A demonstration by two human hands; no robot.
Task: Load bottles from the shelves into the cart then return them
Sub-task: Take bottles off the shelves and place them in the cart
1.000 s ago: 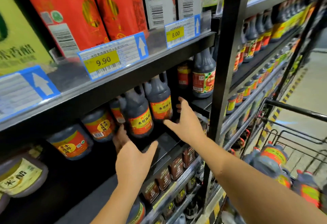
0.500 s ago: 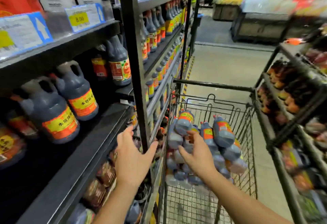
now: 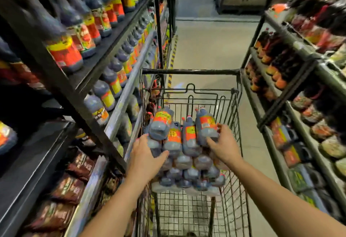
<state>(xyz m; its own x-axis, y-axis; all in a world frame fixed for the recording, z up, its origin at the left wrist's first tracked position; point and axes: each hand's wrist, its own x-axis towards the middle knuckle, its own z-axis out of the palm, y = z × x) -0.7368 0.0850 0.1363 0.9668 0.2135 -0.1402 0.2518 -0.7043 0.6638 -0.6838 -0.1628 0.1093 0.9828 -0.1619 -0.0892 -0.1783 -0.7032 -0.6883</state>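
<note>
Nearest the camera, two bare forearms are extended forward over the rear of a wire cart (image 3: 191, 71), which is stationed in the aisle just beside the left shelving (image 3: 28, 161). The left hand (image 3: 145, 159) is laid against the left side of the stacked bottles (image 3: 184, 161), with its fingers (image 3: 140, 139) spread and the thumb stretched out nearly straight across a lower bottle; nothing is enclosed by it. The right hand (image 3: 225, 147) is placed on the right side of the stack, where the base of the rightmost top bottle (image 3: 206, 124) is gripped between the thumb and the curled fingers (image 3: 222, 129). The bottles are dark, carry red and yellow labels, and are stacked on their sides in several layers in the front half of the cart, with their bases turned toward the camera and their caps pointed away. Four bottles are seen in the top layer. Low on the left shelving, dark brown pouches (image 3: 61, 191) are ranged along the bottom tier. Higher up, rows of similar dark shelf bottles (image 3: 104, 94) are stood upright on the tiers, though most are blurred. On the right of the cart, a second rack (image 3: 292, 85) is loaded with goods that are too blurred to be identified. Beyond the cart, a pale floor (image 3: 209, 49) is seen, and a yellow-and-black stripe (image 3: 173, 57) is marked along the foot of the left shelving.
</note>
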